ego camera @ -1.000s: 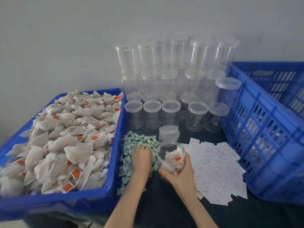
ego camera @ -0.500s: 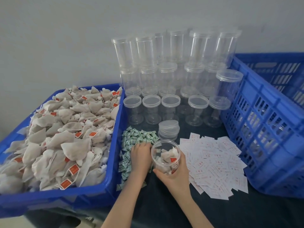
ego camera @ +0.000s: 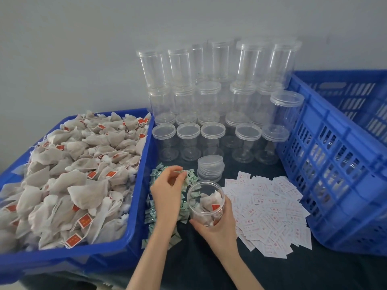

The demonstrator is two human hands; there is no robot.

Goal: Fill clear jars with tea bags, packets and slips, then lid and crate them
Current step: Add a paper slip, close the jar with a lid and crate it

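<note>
Right hand [ego camera: 217, 225] fingers grip jar [ego camera: 206, 203] of tea bags; left hand [ego camera: 167, 191] fingers pinch a green packet [ego camera: 185, 181].

The right hand [ego camera: 217, 225] grips an open clear jar [ego camera: 206, 203], tilted, with white tea bags [ego camera: 209, 203] inside. Just left of it, the left hand [ego camera: 167, 191] pinches a small green packet [ego camera: 185, 177] above the packet pile [ego camera: 156, 212]. White slips [ego camera: 270, 210] lie right of the jar, loose lids [ego camera: 210, 167] behind it.
</note>
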